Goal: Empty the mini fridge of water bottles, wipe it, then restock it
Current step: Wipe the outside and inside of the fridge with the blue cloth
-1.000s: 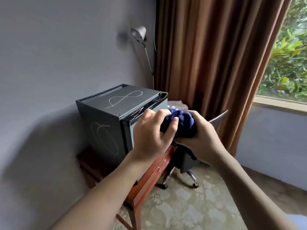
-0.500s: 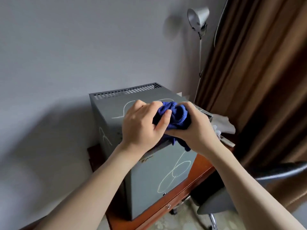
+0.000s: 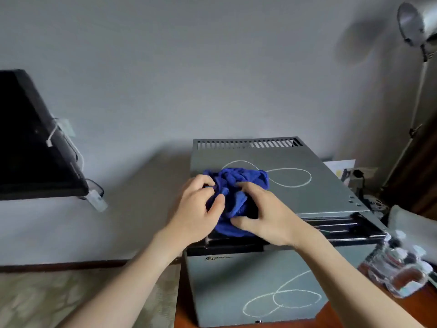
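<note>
- water bottles [image 3: 399,266] out, standing right of the closed mini fridge [image 3: 255,280]
- both left hand [image 3: 197,209] and right hand [image 3: 264,216] fingers bunch the blue cloth [image 3: 234,183] on the fridge top
- wiping seems underway; restock left

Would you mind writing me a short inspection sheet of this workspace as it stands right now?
Surface: reddish wooden desk bearing the mini fridge, whose door looks closed; white chalk loops on its top and door.
Job's things: blue cloth bunched on the fridge top near the front edge; clear water bottles on the desk to the right of the fridge, blurred.
Clutter: papers and small items behind the fridge at right, too blurred to name.
Grippers: left hand and right hand both grip the cloth.
Cables: white cable and adapter hanging off the black screen.
Surroundings: grey wall, floor lamp, brown curtain, patterned carpet.
</note>
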The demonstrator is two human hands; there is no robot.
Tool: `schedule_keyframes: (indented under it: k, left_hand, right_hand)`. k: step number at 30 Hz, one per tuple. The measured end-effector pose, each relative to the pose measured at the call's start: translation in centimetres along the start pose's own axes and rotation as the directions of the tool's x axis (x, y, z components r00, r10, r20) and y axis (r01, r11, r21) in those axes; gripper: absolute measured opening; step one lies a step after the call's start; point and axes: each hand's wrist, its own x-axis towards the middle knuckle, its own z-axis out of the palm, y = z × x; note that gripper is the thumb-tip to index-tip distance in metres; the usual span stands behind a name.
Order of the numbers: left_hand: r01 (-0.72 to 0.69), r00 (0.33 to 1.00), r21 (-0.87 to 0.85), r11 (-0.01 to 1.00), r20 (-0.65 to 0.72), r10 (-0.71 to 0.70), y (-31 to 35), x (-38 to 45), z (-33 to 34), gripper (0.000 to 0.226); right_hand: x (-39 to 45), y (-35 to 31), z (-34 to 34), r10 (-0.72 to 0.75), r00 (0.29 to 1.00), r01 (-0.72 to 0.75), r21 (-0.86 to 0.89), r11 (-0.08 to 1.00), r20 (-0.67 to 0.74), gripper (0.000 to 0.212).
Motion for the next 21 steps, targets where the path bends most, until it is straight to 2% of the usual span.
schedule_keyframes:
  k: [1,2,3,5,7,10,13,19,21]
  left_hand:
    - [0.115,0.992,-0.085,0.990,0.067,-0.110,0.6,0.0,0.2,0.056]
    - [0.182,0.979,-0.093,0.979,0.105,-0.172,1.1,0.1,0.5,0.056]
    - [0.203,0.973,-0.037,0.979,0.116,-0.197,1.7,0.1,0.8,0.051]
    - [0.176,0.976,0.174,0.969,0.093,-0.194,2.7,0.2,1.5,0.030]
    - [0.185,0.974,0.307,0.934,0.070,-0.216,3.6,0.3,2.0,0.041]
    - [0.247,0.949,0.443,0.862,0.070,-0.307,3.9,0.9,2.4,0.051]
    - [0.198,0.930,0.526,0.827,0.165,-0.328,3.5,1.4,2.5,0.050]
    - [0.027,0.927,0.547,0.836,0.300,-0.226,0.4,3.9,3.5,0.057]
    - [0.009,0.914,0.531,0.847,0.339,-0.222,-1.6,6.4,4.3,0.059]
  right_hand:
    - [-0.3,0.2,-0.2,0.001,1.000,-0.002,0.072,0.997,0.014,0.045]
    - [-0.4,0.3,-0.5,0.018,1.000,-0.020,0.114,0.993,0.011,0.049]
    - [-0.3,0.3,-0.6,0.039,0.999,-0.036,0.108,0.993,-0.021,0.051]
    - [0.1,-0.1,-0.2,0.075,0.989,-0.080,-0.039,0.996,-0.130,0.039]
    - [0.3,-0.8,0.9,0.065,0.987,-0.088,-0.155,0.984,-0.146,0.039]
    - [0.4,-1.0,2.7,0.124,0.992,-0.126,-0.242,0.962,-0.026,0.058]
    - [1.2,-0.7,3.0,0.171,0.985,-0.161,-0.286,0.945,0.011,0.066]
    - [6.1,1.1,2.5,0.175,0.982,-0.147,-0.289,0.946,0.074,0.059]
    - [8.9,2.0,2.4,0.189,0.980,-0.161,-0.298,0.941,0.068,0.057]
